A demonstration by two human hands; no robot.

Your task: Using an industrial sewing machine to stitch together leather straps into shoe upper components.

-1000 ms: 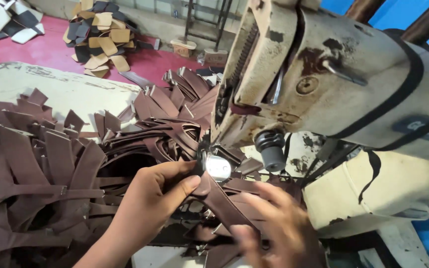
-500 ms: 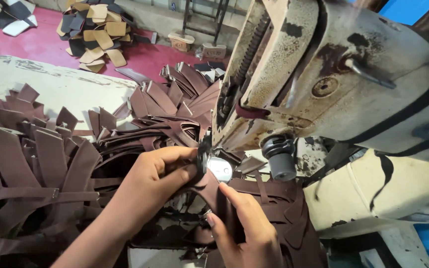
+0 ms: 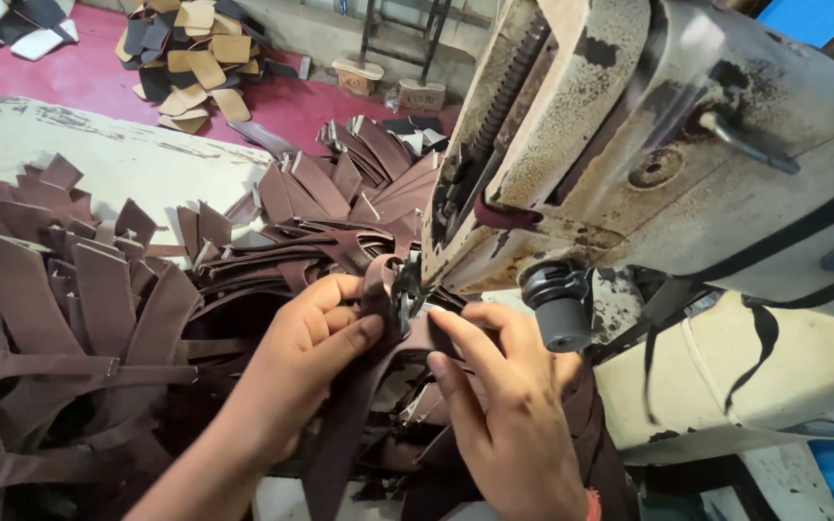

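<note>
Brown strap (image 3: 369,386) pinched between both hands (image 3: 407,376)

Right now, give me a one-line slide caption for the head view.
Left hand and right hand pinch a brown strap at the worn cream sewing machine, strap piles alongside.

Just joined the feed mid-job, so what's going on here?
A person is feeding a dark brown leather strap under the needle area of a worn cream industrial sewing machine. The left hand pinches the strap beside the needle; the right hand steadies it from the other side. Piles of brown strap pieces cover the table.
</note>
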